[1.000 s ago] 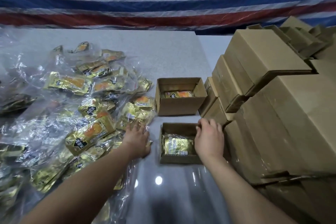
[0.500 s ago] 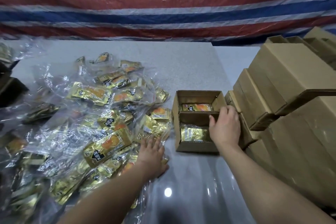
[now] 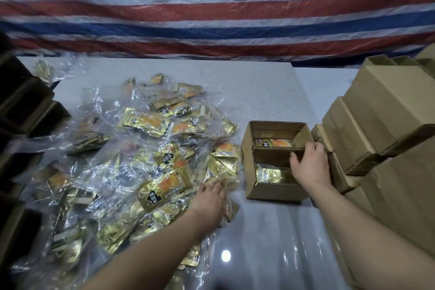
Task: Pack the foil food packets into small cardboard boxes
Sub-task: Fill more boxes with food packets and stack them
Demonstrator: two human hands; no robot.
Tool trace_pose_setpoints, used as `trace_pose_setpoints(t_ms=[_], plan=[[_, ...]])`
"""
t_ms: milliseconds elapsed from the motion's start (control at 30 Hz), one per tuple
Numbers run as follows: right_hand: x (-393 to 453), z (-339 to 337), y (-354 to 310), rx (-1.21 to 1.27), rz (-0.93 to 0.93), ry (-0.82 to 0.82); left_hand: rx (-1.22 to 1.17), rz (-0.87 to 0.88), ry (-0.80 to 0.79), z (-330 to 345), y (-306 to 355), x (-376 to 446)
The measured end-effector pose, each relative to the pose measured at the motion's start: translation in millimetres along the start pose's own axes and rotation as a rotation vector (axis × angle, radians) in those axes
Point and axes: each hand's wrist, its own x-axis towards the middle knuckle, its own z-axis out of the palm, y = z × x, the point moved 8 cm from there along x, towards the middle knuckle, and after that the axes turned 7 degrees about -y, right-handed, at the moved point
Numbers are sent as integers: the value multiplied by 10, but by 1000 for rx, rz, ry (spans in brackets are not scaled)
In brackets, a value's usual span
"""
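Near the worktop's right edge, the right hand (image 3: 310, 165) grips the near box (image 3: 274, 189); the left hand (image 3: 209, 198) rests flat on foil packets (image 3: 164, 186). Slippery packets may slide off.

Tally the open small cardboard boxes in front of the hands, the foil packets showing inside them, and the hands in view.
Open small brown cardboard boxes: 2
Gold foil packets visible inside them: 2
Bare hands, left hand and right hand: 2
Total: 6

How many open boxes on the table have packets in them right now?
2: the far box and the near box, touching, beside the right hand. Stacked boxes may hide more.
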Motion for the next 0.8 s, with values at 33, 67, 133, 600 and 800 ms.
trace_pose_setpoints(t_ms=[33, 67, 133, 600, 800], plan=[[-5, -4, -1, -8, 4, -9, -53, 35, 32, -48, 9, -47], [-18, -19, -3, -24, 14, -12, -102, 82, 70, -112, 31, -101], [-78, -89, -43, -48, 31, 9, -156, 165, 147, -257, 60, -256], [-1577, 216, -1820, 331, -262, -213, -851, -376, 510, -399, -1691, -2112], [-2107, 593, -2447, 346, -341, -478, -1180, -440, 635, -242, -1890, -2706]])
